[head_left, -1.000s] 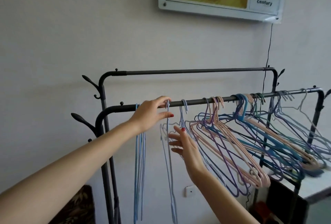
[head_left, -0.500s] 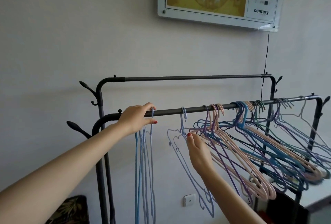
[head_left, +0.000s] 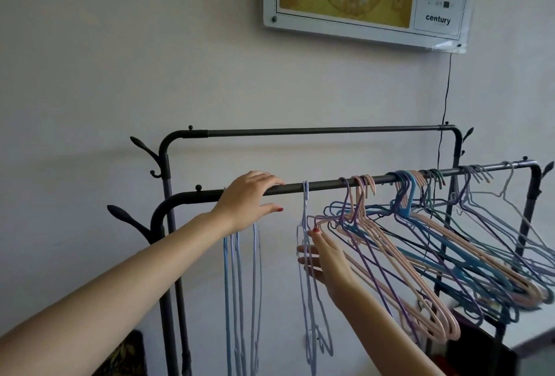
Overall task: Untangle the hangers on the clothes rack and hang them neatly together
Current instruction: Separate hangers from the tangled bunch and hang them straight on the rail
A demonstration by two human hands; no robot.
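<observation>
Against the pale wall (head_left: 120, 60) stood a dark metal clothes rack (head_left: 168, 213) with two horizontal bars, the rear bar (head_left: 324, 131) higher and bare, the front bar (head_left: 324, 185) lower and carrying all the hangers. Above the rack hung a white-framed wall panel (head_left: 366, 0) with a yellow picture and the word "century", a thin black cord (head_left: 447, 87) dropping from it toward the rack's right end.

On the right half of the front bar hung a tangled mass of pink, purple, blue and green hangers (head_left: 435, 255), their arms crossed over one another and slanting down to the right. At the left of the bar a small group of pale blue hangers (head_left: 240, 285) hung straight down and close together, just below the left hand. Between these two groups a single lavender hanger (head_left: 307, 270) hung alone by its hook on the bar, turned nearly edge-on.

The left hand (head_left: 249, 198) lay over the front bar, fingers spread along the top and thumb beneath, loosely curled around the bar rather than clamped on it. The right hand (head_left: 326, 258) was held open, fingers extended leftward against the lavender hanger's wire, touching it; whether any finger closed around it could not be told.
</observation>
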